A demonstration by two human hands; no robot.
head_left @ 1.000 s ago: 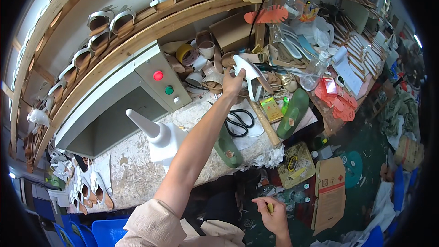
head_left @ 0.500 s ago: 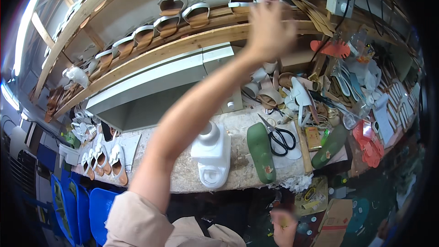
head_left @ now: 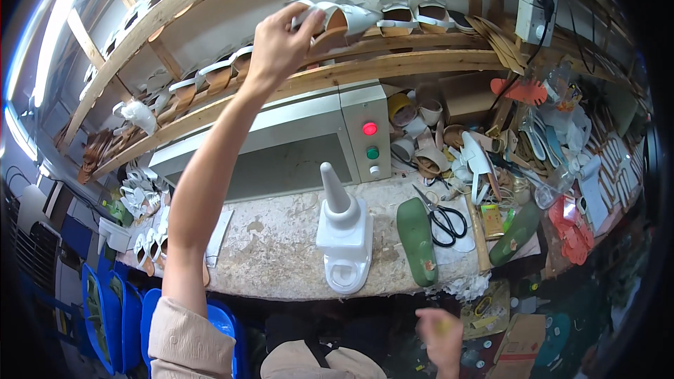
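Note:
My left hand point(head_left: 281, 45) is raised to the wooden shelf, its fingers closed around a white sandal point(head_left: 359, 18) with a tan insole. Several white sandals point(head_left: 219, 67) stand in a row along the shelf to its left, and a white pair point(head_left: 430, 10) stands to its right. Low in front of the bench, my right hand point(head_left: 441, 337) is curled and blurred, with a small yellowish patch showing in it that I cannot make out. On the bench between the two hands stands a white stand with a grey cone point(head_left: 335, 196).
A grey metal box point(head_left: 288, 144) with red and green buttons sits under the shelf. Green shoe lasts point(head_left: 415, 242), black-handled scissors point(head_left: 449, 224) and a hammer-like wooden handle point(head_left: 477, 235) lie on the bench point(head_left: 267, 253). Blue chairs point(head_left: 98, 316) stand at the lower left.
My left hand has moved left along the shelf from the right-hand pair and now holds a white sandal. The view has shifted; my right hand stays low.

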